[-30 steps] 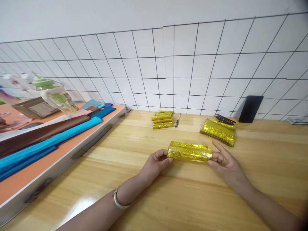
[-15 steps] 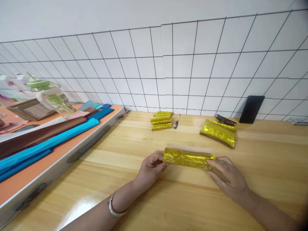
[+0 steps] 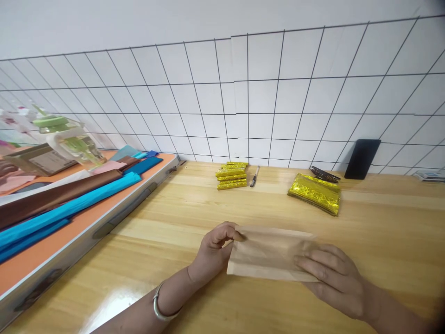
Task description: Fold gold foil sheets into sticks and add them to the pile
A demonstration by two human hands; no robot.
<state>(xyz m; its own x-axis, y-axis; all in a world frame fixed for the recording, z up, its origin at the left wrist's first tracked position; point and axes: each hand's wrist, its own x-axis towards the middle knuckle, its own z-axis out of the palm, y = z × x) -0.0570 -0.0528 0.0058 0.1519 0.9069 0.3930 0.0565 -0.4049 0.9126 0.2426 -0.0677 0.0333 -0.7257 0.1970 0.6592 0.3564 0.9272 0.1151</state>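
A sheet of tan paper (image 3: 269,255) is held low over the wooden table, plain side up, with a narrow fold line along its edges. My left hand (image 3: 215,248), with a silver bangle on its wrist, pinches the upper left corner. At the right end, my right hand (image 3: 339,280) has its fingers over the paper and its thumb beneath, partly hidden. Beyond the hands lie several narrow gold foil strips (image 3: 232,176) stacked together. A flat stack of gold foil sheets (image 3: 314,195) rests farther right.
A pen (image 3: 255,177) lies beside the strips. Behind the foil stack is a black stapler-like object (image 3: 325,174), and a dark phone-like slab (image 3: 362,159) leans on the tiled wall. To the left, an orange-topped case (image 3: 114,204) bears coloured paper rolls and a green-lidded bottle (image 3: 66,134).
The piece between my hands showed its shiny gold side; now its tan side faces up and lies wider open. My right hand has moved slightly down and further over the paper.
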